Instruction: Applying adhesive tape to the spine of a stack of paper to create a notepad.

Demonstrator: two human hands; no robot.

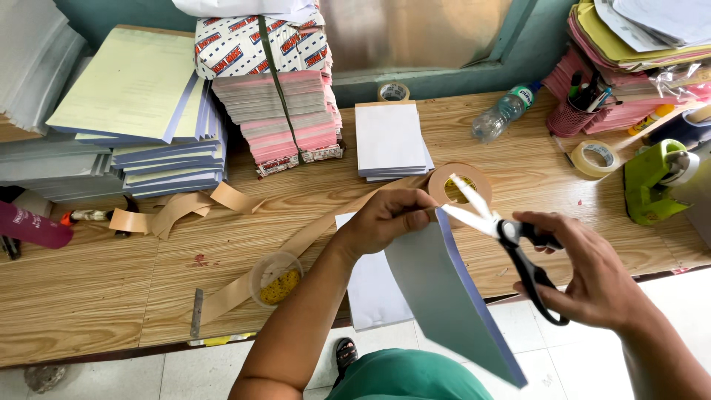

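Scissors [498, 230] with black handles and blades spread sit in the right hand [592, 278], whose fingers are closed through and around the handle loops. The blade tips point up and to the left, toward the top corner of a grey pad of paper [444, 292] bound along a blue edge. The left hand [385, 221] pinches that top corner, fingers clamped on it, so the pad hangs down over the front edge of the worktop [96, 296], its long axis slanting down to the right. The blades meet the pad just beside the left fingertips, at the end of a strip of brown tape [296, 244] that trails back across the worktop past a small tub [275, 279] toward a tape roll [461, 185].
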